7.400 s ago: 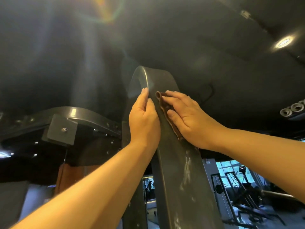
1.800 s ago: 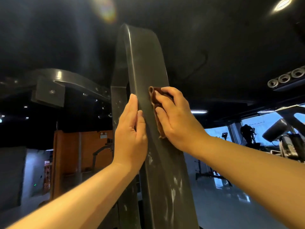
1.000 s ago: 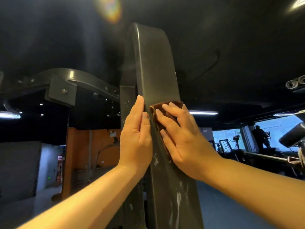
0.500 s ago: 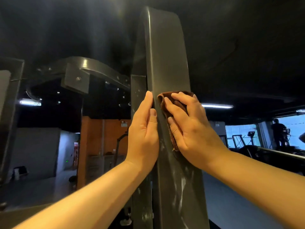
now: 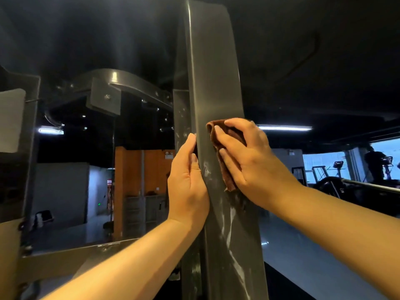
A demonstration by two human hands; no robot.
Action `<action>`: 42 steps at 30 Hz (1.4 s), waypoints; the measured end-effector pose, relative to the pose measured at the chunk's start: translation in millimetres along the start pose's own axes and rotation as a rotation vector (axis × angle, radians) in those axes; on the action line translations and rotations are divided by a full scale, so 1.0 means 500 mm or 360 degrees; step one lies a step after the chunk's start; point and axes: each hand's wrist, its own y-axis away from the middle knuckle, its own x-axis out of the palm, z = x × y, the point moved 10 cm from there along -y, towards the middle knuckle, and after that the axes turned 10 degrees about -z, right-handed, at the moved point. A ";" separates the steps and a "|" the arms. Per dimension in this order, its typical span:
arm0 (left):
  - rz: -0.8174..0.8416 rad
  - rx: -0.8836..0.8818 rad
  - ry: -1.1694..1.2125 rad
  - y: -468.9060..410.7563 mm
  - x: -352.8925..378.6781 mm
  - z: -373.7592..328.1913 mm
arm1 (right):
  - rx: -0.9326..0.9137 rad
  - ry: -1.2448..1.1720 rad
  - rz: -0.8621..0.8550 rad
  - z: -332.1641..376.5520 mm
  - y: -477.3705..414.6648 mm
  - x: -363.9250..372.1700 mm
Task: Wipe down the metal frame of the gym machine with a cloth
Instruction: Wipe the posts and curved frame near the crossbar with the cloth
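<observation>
Cloth [image 5: 229, 146]: brown and folded, flat against the front face of the frame's upright post [image 5: 213, 83].
Right hand [image 5: 249, 163]: lies over the cloth with fingers slightly spread, pressing it onto the metal.
Left hand [image 5: 187, 185]: fingers straight and together along the post's left edge, just beside the cloth.
Post surface: dark grey, with whitish smears below both hands.
Crossbar [image 5: 121, 80]: curved, joins the post's left side.
Background: orange wall [image 5: 132, 169].

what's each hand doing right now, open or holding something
Left hand: open, straight fingers resting on the left edge of the metal frame.
Right hand: open, fingers pressing the brown cloth against the frame.
</observation>
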 end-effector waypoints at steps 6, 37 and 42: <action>-0.0026 -0.0152 0.0185 0.011 -0.011 0.038 | -0.0356 0.0012 0.0060 0.060 0.080 0.027; 0.0207 -0.0024 0.0058 0.116 -0.033 0.075 | 0.0224 -0.0036 -0.0137 0.066 0.090 0.034; 0.0256 -0.0026 0.0086 0.134 -0.030 0.078 | -0.0575 0.0278 0.0243 0.079 0.160 0.033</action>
